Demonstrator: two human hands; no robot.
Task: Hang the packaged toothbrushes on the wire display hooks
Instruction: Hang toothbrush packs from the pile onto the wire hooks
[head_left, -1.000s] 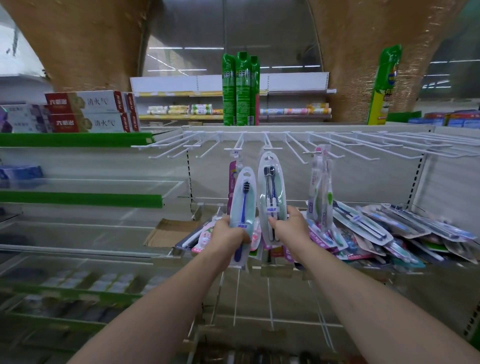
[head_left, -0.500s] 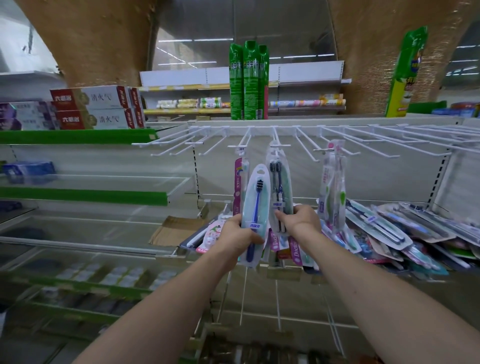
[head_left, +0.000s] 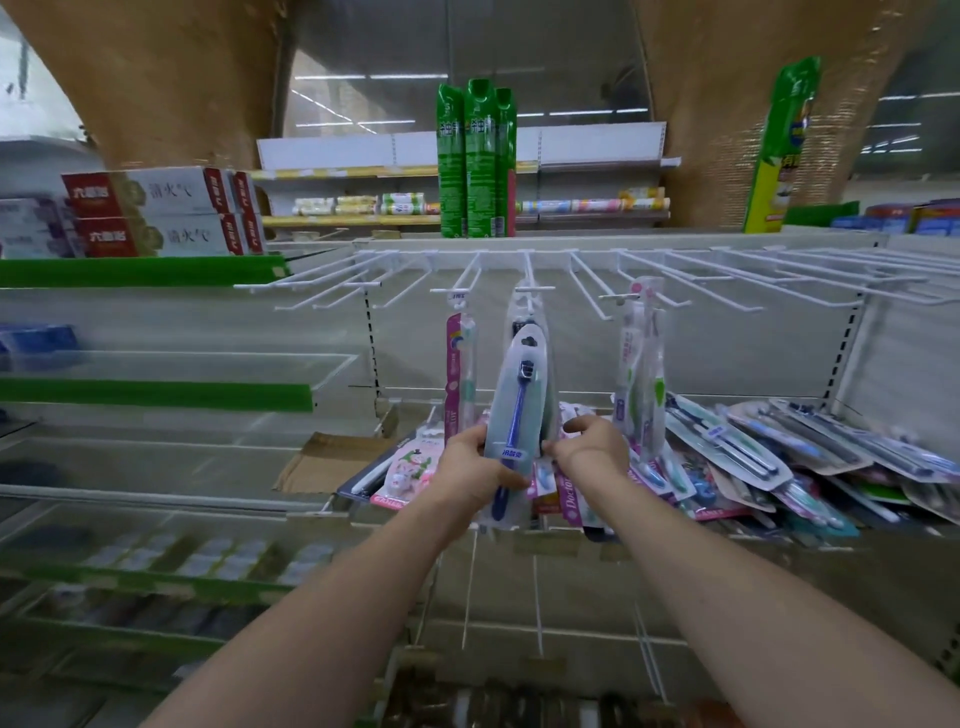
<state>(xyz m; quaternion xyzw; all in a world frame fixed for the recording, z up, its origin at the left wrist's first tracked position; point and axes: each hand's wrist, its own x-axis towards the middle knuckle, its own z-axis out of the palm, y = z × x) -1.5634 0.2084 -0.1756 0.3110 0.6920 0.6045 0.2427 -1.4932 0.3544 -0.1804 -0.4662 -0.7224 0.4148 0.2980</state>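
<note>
While gripping the blue-brush pack (head_left: 517, 415) upright in the left hand (head_left: 470, 470), with the right hand (head_left: 592, 449) loose-fingered at its edge and holding nothing, seems mid-hang: next calls for lifting the top slot onto the centre hook (head_left: 530, 286) above, leaving the heap (head_left: 779, 462) rightward for later.

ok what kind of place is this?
Most likely a shop's oral-care aisle: white wire display hooks with packaged toothbrushes hanging, boxed toothpaste on a green-edged shelf, more stocked shelving behind.
</note>
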